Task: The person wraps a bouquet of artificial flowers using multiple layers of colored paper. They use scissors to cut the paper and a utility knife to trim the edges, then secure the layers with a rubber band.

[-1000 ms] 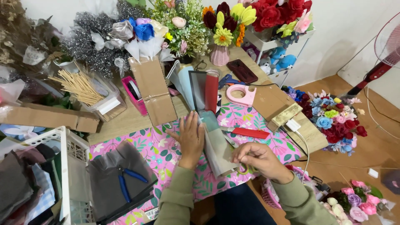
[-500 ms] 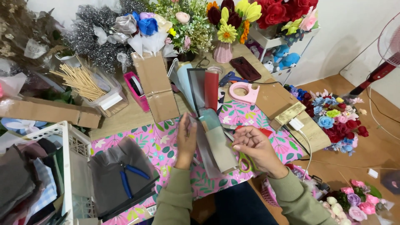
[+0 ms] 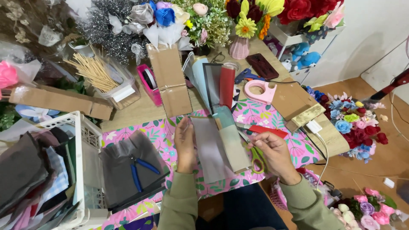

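1. Head view, centre frame: left hand point(image 3: 185, 145) grips grey sheet point(image 3: 211, 149) by its left edge.
2. Right hand point(image 3: 272, 151) pinches sheet's right side, above floral tabletop point(image 3: 157, 132).
3. Green scissors point(image 3: 255, 155) lie under right hand.

Grey sheet point(image 3: 209, 149), pink floral tablecloth point(image 3: 157, 132), blue-handled pliers point(image 3: 138, 169)

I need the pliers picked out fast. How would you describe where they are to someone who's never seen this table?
Start at the white plastic crate on the table's left edge. Just to its right lies a stack of dark grey sheets on the pink floral cloth, left of the person's left hand. The pliers lie on top, the only tool with bright blue handles.
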